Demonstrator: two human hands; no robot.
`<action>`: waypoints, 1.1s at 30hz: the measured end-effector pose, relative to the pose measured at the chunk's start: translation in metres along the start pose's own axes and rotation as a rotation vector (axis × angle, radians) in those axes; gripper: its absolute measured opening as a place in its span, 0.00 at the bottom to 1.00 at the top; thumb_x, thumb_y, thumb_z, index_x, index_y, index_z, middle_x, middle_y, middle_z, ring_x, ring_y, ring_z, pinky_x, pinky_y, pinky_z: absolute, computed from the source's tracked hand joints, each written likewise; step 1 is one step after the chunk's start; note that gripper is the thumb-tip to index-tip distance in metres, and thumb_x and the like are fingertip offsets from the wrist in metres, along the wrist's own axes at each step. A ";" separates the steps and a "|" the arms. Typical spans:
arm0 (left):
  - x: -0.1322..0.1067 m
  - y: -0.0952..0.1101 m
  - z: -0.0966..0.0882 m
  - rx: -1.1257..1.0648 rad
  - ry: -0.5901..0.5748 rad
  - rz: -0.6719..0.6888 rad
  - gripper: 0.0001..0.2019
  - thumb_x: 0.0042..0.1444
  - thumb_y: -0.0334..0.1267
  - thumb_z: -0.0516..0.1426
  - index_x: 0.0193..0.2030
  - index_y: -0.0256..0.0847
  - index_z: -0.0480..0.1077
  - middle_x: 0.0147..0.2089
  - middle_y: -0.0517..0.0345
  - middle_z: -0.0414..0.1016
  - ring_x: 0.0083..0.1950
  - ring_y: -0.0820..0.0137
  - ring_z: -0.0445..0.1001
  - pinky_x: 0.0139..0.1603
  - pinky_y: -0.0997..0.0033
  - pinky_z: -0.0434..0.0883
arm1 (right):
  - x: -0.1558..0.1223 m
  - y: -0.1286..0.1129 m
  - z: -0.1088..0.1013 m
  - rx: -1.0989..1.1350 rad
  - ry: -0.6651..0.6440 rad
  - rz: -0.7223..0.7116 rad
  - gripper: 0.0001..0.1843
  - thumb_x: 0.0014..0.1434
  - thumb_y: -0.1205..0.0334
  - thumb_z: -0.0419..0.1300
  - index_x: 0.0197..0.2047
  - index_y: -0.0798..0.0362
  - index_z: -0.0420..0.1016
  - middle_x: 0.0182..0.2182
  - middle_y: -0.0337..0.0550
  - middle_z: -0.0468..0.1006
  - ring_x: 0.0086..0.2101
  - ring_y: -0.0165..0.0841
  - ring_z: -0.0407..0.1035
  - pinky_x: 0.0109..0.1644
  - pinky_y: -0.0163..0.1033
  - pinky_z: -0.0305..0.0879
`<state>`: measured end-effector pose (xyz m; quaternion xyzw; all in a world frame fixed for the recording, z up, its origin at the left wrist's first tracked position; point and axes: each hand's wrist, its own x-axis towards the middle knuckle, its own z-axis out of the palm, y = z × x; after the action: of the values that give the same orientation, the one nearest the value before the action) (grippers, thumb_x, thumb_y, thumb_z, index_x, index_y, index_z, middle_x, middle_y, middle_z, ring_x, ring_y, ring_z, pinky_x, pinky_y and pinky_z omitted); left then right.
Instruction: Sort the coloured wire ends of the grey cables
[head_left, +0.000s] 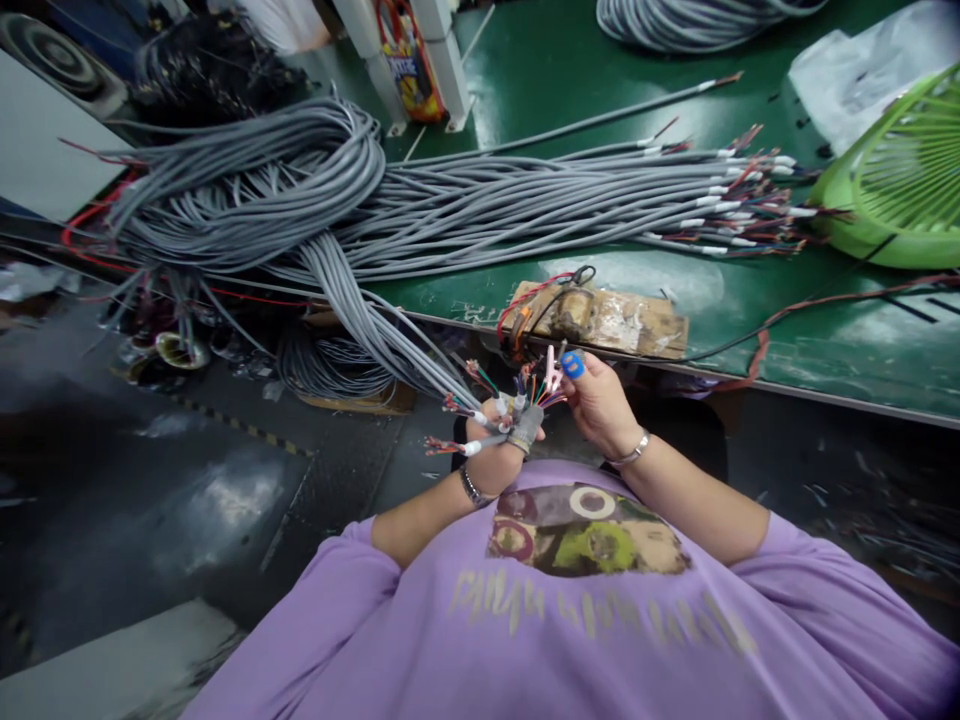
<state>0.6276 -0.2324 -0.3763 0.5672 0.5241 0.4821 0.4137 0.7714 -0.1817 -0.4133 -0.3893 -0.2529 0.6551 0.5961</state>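
Observation:
Several grey cables (420, 365) are gripped in my left hand (495, 455), which wears a grey covering on its thumb. Their stripped ends fan out with thin coloured wires (541, 390) in orange, green and purple, and white sleeves mark where the grey jackets stop. Just right of these wires, my right hand (606, 408) is closed in a pinch, with a blue wrap (572, 364) on one digit. A small pink clip-like piece (553, 370) stands at its fingertips. Whether the fingers hold that piece or a wire, I cannot tell.
A large bundle of grey cables (525, 205) lies across the green bench (825, 345), coiled at the left. Near the bench's front edge sits a worn wooden block (630, 325) with red and black leads. A green fan (900, 170) stands at the right. More cable coils (337, 360) lie below.

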 end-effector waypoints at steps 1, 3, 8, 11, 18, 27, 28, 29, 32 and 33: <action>0.000 0.000 0.000 0.006 0.003 0.004 0.15 0.57 0.47 0.62 0.24 0.40 0.73 0.22 0.57 0.77 0.25 0.70 0.75 0.31 0.69 0.73 | 0.001 0.001 0.000 -0.028 0.023 -0.043 0.26 0.42 0.40 0.73 0.23 0.52 0.69 0.16 0.30 0.63 0.19 0.23 0.54 0.25 0.32 0.53; 0.000 0.001 0.000 0.016 0.006 0.006 0.15 0.56 0.46 0.62 0.24 0.40 0.73 0.22 0.57 0.77 0.25 0.71 0.75 0.32 0.69 0.73 | 0.001 0.003 0.002 -0.055 0.022 -0.072 0.27 0.45 0.35 0.69 0.24 0.52 0.70 0.16 0.31 0.63 0.19 0.24 0.54 0.25 0.33 0.52; 0.002 -0.001 0.003 -0.003 -0.004 0.011 0.14 0.54 0.45 0.64 0.24 0.40 0.72 0.22 0.58 0.76 0.25 0.71 0.76 0.31 0.71 0.73 | 0.002 -0.001 0.010 0.058 -0.117 0.144 0.32 0.47 0.28 0.63 0.26 0.53 0.73 0.20 0.36 0.70 0.22 0.27 0.60 0.28 0.36 0.59; 0.003 -0.003 0.004 -0.017 0.000 0.009 0.15 0.53 0.45 0.65 0.22 0.40 0.71 0.22 0.58 0.76 0.25 0.71 0.76 0.31 0.71 0.73 | 0.003 -0.003 0.013 0.128 -0.113 0.227 0.31 0.47 0.29 0.64 0.30 0.53 0.76 0.23 0.38 0.74 0.24 0.28 0.64 0.30 0.36 0.63; 0.001 -0.009 0.005 -0.012 0.025 -0.022 0.14 0.52 0.46 0.65 0.25 0.40 0.70 0.22 0.59 0.76 0.24 0.70 0.76 0.29 0.70 0.74 | 0.004 -0.002 0.014 0.211 -0.026 0.265 0.23 0.52 0.38 0.66 0.31 0.52 0.76 0.26 0.38 0.77 0.25 0.29 0.67 0.32 0.37 0.64; -0.002 -0.015 0.004 -0.007 -0.028 -0.026 0.10 0.52 0.41 0.65 0.28 0.40 0.70 0.25 0.59 0.78 0.25 0.70 0.76 0.29 0.71 0.74 | 0.001 -0.006 0.019 0.279 -0.009 0.277 0.23 0.49 0.39 0.69 0.29 0.52 0.76 0.23 0.37 0.78 0.22 0.27 0.66 0.25 0.34 0.63; -0.001 -0.016 0.003 -0.009 -0.038 -0.025 0.09 0.52 0.40 0.65 0.28 0.40 0.71 0.26 0.58 0.78 0.25 0.70 0.76 0.29 0.71 0.74 | 0.002 -0.005 0.018 0.278 -0.023 0.272 0.23 0.50 0.39 0.69 0.30 0.52 0.76 0.24 0.37 0.78 0.22 0.26 0.66 0.26 0.34 0.64; -0.001 -0.017 0.003 -0.012 -0.049 -0.028 0.09 0.52 0.40 0.65 0.29 0.40 0.71 0.26 0.58 0.79 0.25 0.70 0.76 0.29 0.71 0.74 | 0.002 -0.004 0.017 0.276 -0.036 0.270 0.23 0.50 0.38 0.68 0.30 0.52 0.76 0.24 0.37 0.79 0.22 0.27 0.67 0.26 0.34 0.65; 0.000 -0.018 0.003 -0.002 -0.066 -0.029 0.10 0.53 0.40 0.65 0.28 0.40 0.71 0.25 0.58 0.78 0.25 0.70 0.76 0.30 0.71 0.73 | 0.003 0.000 0.014 0.259 -0.069 0.286 0.25 0.51 0.36 0.66 0.32 0.52 0.76 0.24 0.38 0.79 0.22 0.29 0.68 0.26 0.36 0.66; 0.001 -0.018 0.003 0.003 -0.072 -0.024 0.10 0.53 0.41 0.65 0.26 0.39 0.71 0.24 0.59 0.77 0.25 0.70 0.76 0.31 0.70 0.73 | 0.003 0.001 0.013 0.255 -0.075 0.299 0.26 0.51 0.35 0.65 0.32 0.52 0.76 0.23 0.39 0.79 0.22 0.30 0.67 0.25 0.37 0.65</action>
<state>0.6269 -0.2297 -0.3945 0.5786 0.5162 0.4556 0.4373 0.7601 -0.1769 -0.4069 -0.3192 -0.1293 0.7770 0.5270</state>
